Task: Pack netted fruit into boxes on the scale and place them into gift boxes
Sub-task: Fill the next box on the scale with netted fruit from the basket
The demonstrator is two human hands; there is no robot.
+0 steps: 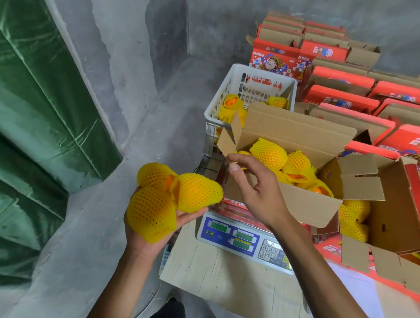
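Netted fruit [176, 196]: three pieces in yellow foam netting are carried in the left hand [154, 234], held out over the floor to the left of the bench [220, 278]. More netted pieces are seen piled in the open cardboard box [295, 202] standing on the scale [233, 235], in the white plastic crate [223, 102] beyond it, and in a red gift box [399, 211] to the right.

Risk, item one: the three pieces are cradled on an upturned palm with only the fingertips curled under the right-hand piece; a slip or roll to the floor is judged likely if the hand is tilted or jolted.

Risk, item two: the box is already heaped near its rim at the left end; added fruit may ride above the walls, roll off, or keep the flaps from being folded down.

Risk, item three: any pressing by a hand on the box would be taken up in the scale reading. The display digits cannot be read.

Pose, left hand: palm up, fingers spread wide beneath the load, forearm raised from below.

Pose, right hand [254, 186]: reached across above the scale, thumb and forefinger pinched at the near-left corner of the box; whether the card itself or some netting is pinched cannot be told. The remaining fingers are loosely curled.
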